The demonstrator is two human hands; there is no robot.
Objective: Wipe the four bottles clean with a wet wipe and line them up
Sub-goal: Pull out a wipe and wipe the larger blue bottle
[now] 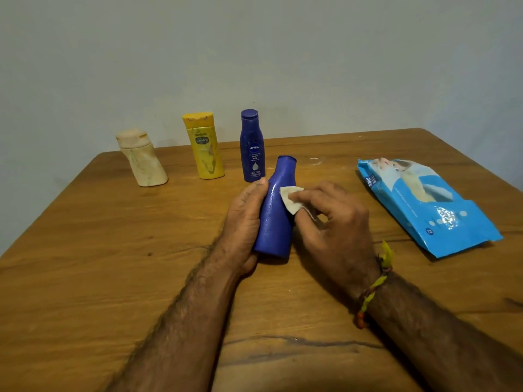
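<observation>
Bottles are the job, and the blue bottle now being wiped lies tilted in the grip, cap end pointing away, base toward the person, low over the wooden table. Right of the grip lies the blue wipe pack. Beyond the grip stand three bottles in a row: a Nivea bottle just past the held cap, a yellow bottle further left, a cream bottle leftmost.

The left hand wraps the body from its left side, fingers curled behind, thumb along the shoulder. The right hand pinches a folded wet wipe against the bottle's right flank.

Droplets glisten on the plastic, so it is likely slippery; it looks stiff and light. Holding the wide lower body seems safest, not the narrow neck.
</observation>
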